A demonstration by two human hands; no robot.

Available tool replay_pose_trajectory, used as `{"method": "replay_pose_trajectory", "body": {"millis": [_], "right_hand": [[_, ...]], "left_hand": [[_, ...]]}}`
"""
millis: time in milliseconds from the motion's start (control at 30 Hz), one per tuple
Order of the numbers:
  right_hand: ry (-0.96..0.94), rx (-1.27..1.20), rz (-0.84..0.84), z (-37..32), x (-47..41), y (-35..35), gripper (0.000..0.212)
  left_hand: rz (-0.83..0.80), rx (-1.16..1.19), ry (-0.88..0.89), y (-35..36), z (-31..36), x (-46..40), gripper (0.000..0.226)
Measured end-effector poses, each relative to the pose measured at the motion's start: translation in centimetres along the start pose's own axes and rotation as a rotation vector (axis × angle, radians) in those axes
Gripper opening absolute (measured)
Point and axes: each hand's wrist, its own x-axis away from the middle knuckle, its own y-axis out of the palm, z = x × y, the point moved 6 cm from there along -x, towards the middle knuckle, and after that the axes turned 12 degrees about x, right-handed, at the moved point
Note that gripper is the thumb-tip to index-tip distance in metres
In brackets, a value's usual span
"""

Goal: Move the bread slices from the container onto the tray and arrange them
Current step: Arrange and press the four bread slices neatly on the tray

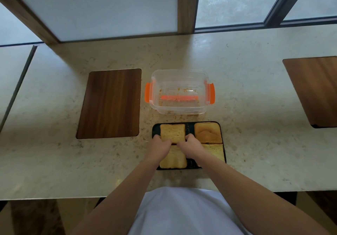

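Observation:
A black tray [189,125] lies on the counter in front of me with several bread slices on it. Both hands hold the far-left slice [172,132]: my left hand [160,145] grips its near-left edge, my right hand [190,144] its near-right edge. Another slice [207,132] lies at the far right. Below it, the near-right slice [216,151] is partly hidden by my right forearm. A near-left slice [173,159] sits under my hands. The clear container [179,92] with orange clips stands just behind the tray, holding only crumbs.
A dark wooden inset panel [110,103] lies in the counter to the left of the container, and another wooden panel [313,90] at the far right. Window frames rise behind the counter. The counter's front edge runs close to my body.

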Motion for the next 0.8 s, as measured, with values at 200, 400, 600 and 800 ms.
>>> {"method": "replay_pose_trajectory", "body": {"millis": [200,400,600,800], "right_hand": [[-0.011,-0.066,0.068,1.2,0.0,-1.4,0.063],[-0.024,0.069,0.388,3.7,0.4,-7.8,0.051],[0.068,0.152,0.356,6.1,0.3,-9.8,0.062],[0.074,0.144,0.331,6.5,0.2,-10.1,0.062]], "left_hand": [[0.127,-0.241,0.191,0.2,2.1,1.9,0.060],[0.014,-0.152,0.481,5.2,6.4,3.3,0.051],[-0.144,-0.212,0.295,9.0,6.9,2.2,0.051],[-0.166,-0.159,0.152,10.8,7.0,1.4,0.045]]}}
